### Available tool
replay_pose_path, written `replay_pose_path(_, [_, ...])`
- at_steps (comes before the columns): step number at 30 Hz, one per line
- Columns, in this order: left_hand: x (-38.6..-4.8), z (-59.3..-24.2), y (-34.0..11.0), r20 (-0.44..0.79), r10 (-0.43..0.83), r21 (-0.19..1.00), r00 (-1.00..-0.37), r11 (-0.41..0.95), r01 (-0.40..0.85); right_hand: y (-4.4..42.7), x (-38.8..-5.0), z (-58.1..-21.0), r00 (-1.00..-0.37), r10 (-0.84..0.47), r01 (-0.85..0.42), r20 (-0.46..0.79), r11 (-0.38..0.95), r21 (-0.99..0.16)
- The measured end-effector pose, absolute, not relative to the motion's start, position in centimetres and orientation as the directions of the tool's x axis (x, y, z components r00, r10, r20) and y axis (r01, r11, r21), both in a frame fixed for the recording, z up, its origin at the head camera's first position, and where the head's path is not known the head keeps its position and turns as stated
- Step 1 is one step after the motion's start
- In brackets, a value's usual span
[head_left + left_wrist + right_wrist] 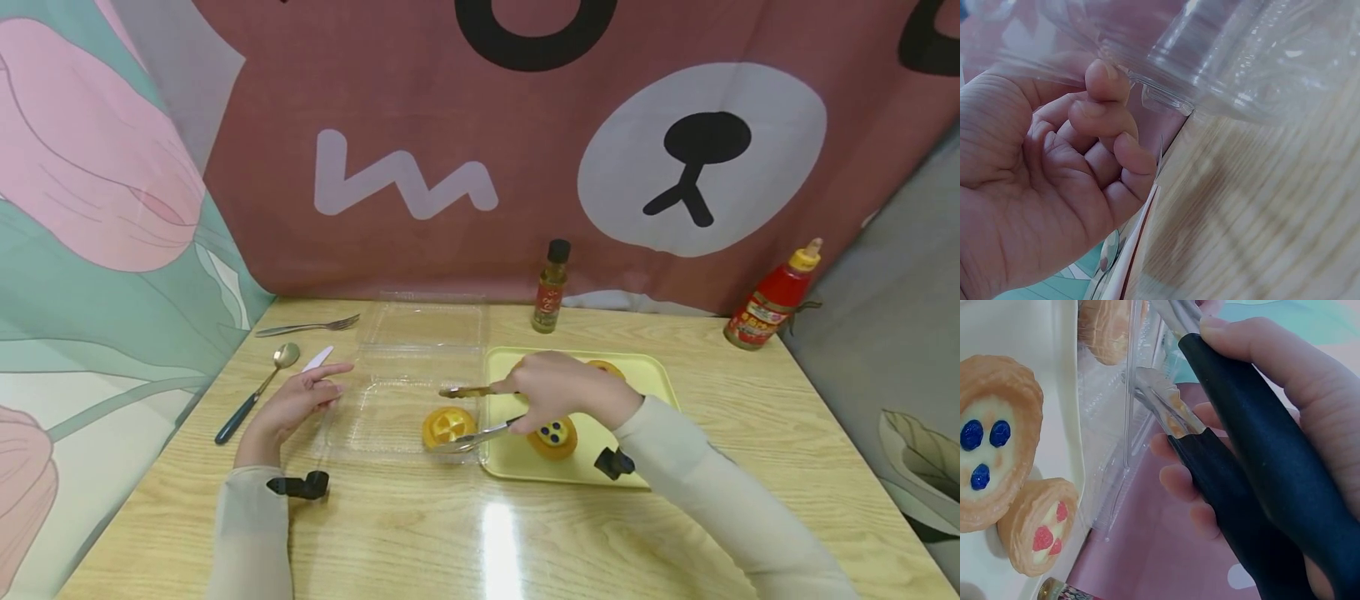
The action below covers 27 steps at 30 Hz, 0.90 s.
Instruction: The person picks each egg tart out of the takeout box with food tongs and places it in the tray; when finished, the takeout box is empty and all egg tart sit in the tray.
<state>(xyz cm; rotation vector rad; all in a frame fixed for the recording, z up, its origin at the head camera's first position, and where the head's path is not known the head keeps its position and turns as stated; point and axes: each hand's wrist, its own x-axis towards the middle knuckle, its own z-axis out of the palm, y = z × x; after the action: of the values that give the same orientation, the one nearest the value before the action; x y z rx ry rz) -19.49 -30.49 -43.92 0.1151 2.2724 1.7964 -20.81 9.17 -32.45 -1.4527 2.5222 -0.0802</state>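
My right hand point(551, 383) grips metal tongs point(1235, 431) with dark handles. The tongs' arms are spread, one tip beside a round yellow-topped tart point(444, 423), the other farther back. That tart rests in the front right of an open clear plastic container point(375, 425). Beneath my right hand, a yellow tray point(645, 387) bears a blueberry-topped tart point(1000, 444) and a tart with red berries point(1041, 531). My left hand point(288, 412) is at the container's left edge, fingers loosely bent; in the left wrist view a fingertip point(1107, 75) appears to touch the plastic rim.
Left of the container lie a fork point(311, 326), a dark-handled spoon point(258, 392) and a knife point(318, 358), partly hidden by my left hand. At the back stand a small black-capped bottle point(551, 287) and a red squeeze bottle point(772, 300). A printed cloth point(412, 250) hangs behind the table.
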Motion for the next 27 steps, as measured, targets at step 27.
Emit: replay_pose_path(27, [-19.4, -43.7, -30.4, -0.148, 0.202, 0.963, -0.968, 0.251, -0.095, 7.2, -20.7, -32.8, -0.487, -0.831, -0.844, -0.268, 0.527, -0.100])
